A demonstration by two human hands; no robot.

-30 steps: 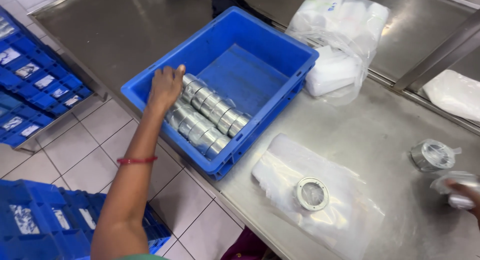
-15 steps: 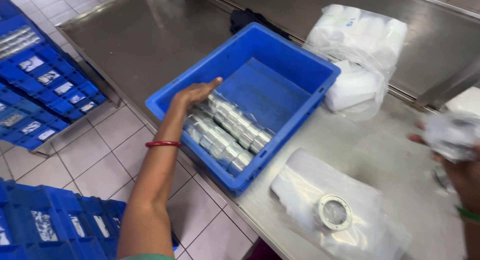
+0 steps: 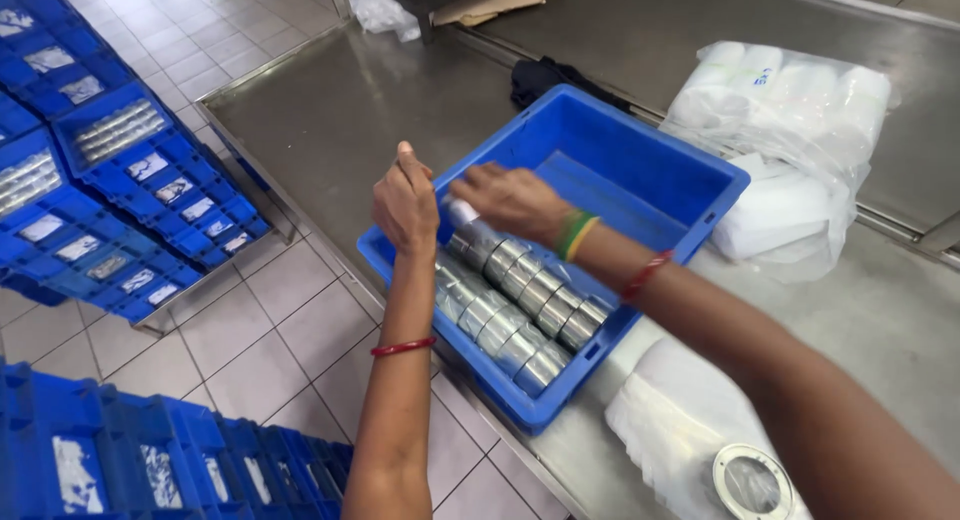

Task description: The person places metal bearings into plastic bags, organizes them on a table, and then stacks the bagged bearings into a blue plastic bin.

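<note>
A blue plastic bin [image 3: 690, 180] sits on a steel table [image 3: 330, 110], its near corner hanging past the table edge. Rows of shiny metal rings wrapped in clear plastic [image 3: 520, 300] lie along its near wall. My right hand [image 3: 510, 195] reaches across into the bin and holds a wrapped ring [image 3: 462, 215] at the far end of the row. My left hand [image 3: 405, 200] hovers beside it over the bin's corner, fingers closed loosely, with nothing visible in it.
A pile of white plastic bags [image 3: 790, 130] lies right of the bin. Another bag with a metal ring [image 3: 750, 480] on it lies at the near table edge. Stacked blue crates [image 3: 120, 170] stand on the tiled floor to the left and below.
My right hand has come from the right with a wrapped ring and reached into the bin. My left hand has lifted off the rings and closed.
</note>
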